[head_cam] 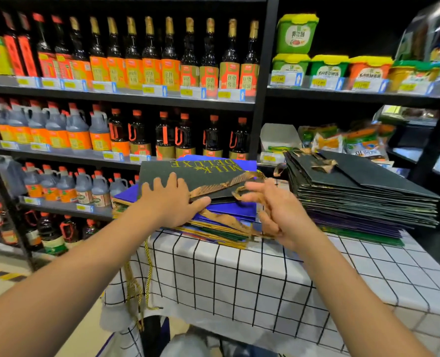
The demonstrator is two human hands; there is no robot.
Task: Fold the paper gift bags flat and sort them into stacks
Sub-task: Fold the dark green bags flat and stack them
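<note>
A flattened dark green gift bag [200, 172] with gold "MILK DELUXE" lettering lies on top of a mixed pile of blue and green bags [224, 220]. My left hand [172, 199] presses flat on its near edge, fingers spread. My right hand [278, 210] hovers at the bag's right end, fingers loosely curled by its gold ribbon handle [229, 185]; whether it pinches the ribbon is unclear. A tall neat stack of dark folded bags [368, 194] stands to the right.
A table with a white black-grid cloth [239, 279] carries both piles. Gold cord handles [136, 284] hang over its left edge. Shelves of sauce bottles [126, 60] and tubs [329, 68] stand close behind.
</note>
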